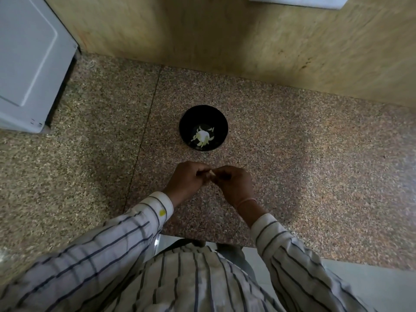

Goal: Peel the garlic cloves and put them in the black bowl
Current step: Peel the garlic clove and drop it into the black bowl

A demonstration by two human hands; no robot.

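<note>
Black bowl (216,118): round, dark, upright.
Garlic in bowl (203,136): pale white pieces, clustered at the black bowl's bottom centre.
Held clove (211,172): small, pale, mostly hidden, pinched between left hand (186,179) and right hand (234,183), near the black bowl, on its near side.

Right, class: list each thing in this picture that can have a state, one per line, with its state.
black bowl: upright on the counter, holding pale garlic pieces.
garlic clove: pinched between both hands, short of the bowl.
left hand: fingers curled, pinching the clove.
right hand: fingers curled, pinching the clove.
</note>
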